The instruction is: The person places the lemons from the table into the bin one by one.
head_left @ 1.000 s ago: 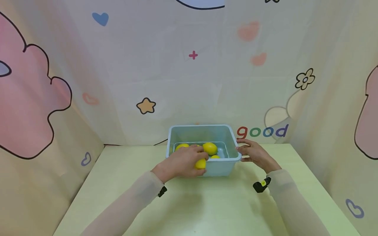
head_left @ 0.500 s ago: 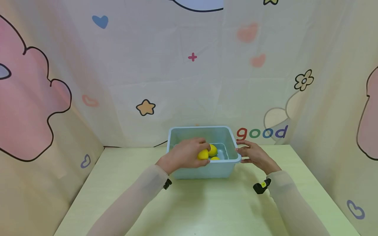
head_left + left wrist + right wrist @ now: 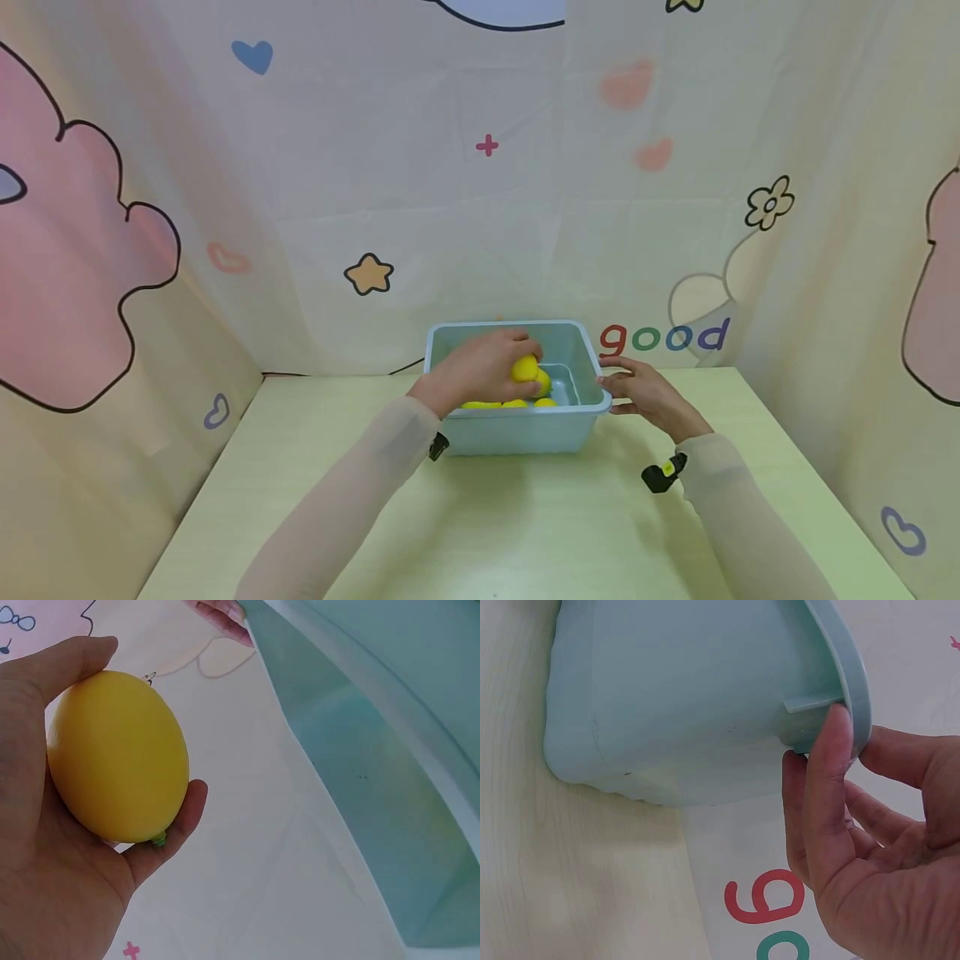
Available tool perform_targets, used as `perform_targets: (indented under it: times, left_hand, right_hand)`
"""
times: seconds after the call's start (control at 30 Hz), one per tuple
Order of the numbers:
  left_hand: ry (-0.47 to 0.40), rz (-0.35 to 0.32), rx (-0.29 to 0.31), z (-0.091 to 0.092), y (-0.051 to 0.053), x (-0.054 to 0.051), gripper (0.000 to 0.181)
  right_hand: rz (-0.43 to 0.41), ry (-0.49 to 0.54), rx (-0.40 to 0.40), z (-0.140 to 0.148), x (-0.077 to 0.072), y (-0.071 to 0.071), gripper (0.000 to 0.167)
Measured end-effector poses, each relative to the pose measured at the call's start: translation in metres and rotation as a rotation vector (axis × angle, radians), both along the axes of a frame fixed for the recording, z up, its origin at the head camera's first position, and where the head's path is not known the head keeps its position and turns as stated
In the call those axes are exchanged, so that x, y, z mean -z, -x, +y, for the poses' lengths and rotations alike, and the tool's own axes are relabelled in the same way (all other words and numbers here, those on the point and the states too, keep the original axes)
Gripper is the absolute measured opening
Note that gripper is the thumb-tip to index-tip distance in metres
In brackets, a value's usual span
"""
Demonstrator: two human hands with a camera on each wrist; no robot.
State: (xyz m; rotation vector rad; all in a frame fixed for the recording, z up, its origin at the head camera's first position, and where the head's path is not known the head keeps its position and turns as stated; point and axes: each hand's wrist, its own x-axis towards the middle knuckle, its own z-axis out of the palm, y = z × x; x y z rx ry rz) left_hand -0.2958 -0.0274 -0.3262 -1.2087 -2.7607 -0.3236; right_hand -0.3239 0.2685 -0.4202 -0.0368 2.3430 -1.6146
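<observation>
A yellow lemon (image 3: 120, 757) with a small green tip lies in my left hand (image 3: 483, 367), thumb on one side and fingers on the other. That hand is above the inside of a pale blue plastic bin (image 3: 517, 435). Several more lemons (image 3: 545, 402) lie in the bin, partly hidden by its front wall and my hand. At the bin's right side, my right hand (image 3: 651, 396) pinches the rim (image 3: 859, 690); in the right wrist view the thumb and fingers are on opposite sides of it.
The bin stands on a pale wooden table (image 3: 480, 525), close to the back. Behind it hangs a printed cloth (image 3: 465, 200) with hearts, a star and the word "good". Similar cloth covers both sides.
My left hand has lifted the lemon from the bin's front wall, up and inward to the right over the bin. Lemons near the front wall have come into view. The right hand stays at the rim.
</observation>
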Motion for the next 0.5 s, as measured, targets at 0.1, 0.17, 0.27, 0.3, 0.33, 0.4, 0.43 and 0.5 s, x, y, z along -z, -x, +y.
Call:
perform_targets:
  times: [0.1, 0.17, 0.27, 0.3, 0.33, 0.4, 0.43, 0.5]
  left_hand:
    - [-0.012, -0.050, -0.006, 0.003, 0.004, -0.003, 0.038]
    - [-0.020, -0.074, -0.010, 0.004, 0.007, -0.005, 0.039]
    - [-0.021, -0.079, -0.016, 0.007, 0.011, -0.006, 0.038]
    - [-0.021, -0.082, -0.017, 0.007, 0.012, -0.007, 0.038]
    - [-0.017, -0.083, -0.020, 0.008, 0.013, -0.007, 0.038]
    - [-0.011, -0.087, -0.021, 0.009, 0.015, -0.007, 0.037]
    - [-0.009, -0.095, -0.022, 0.010, 0.015, -0.008, 0.037]
    - [-0.003, -0.106, -0.023, 0.011, 0.017, -0.008, 0.037]
  right_hand:
    - [0.001, -0.002, 0.004, 0.001, -0.001, 0.000, 0.059]
    - [0.005, -0.002, 0.002, 0.001, -0.001, -0.001, 0.059]
    - [0.007, -0.003, 0.002, 0.001, -0.002, -0.001, 0.058]
    - [0.006, -0.005, 0.002, 0.001, -0.002, -0.001, 0.059]
    - [0.006, -0.007, 0.004, 0.001, -0.002, -0.001, 0.058]
    - [0.005, -0.009, 0.005, 0.001, -0.001, 0.000, 0.059]
    - [0.006, -0.009, 0.005, 0.001, -0.001, 0.000, 0.059]
    - [0.006, -0.008, 0.006, 0.001, -0.001, 0.000, 0.058]
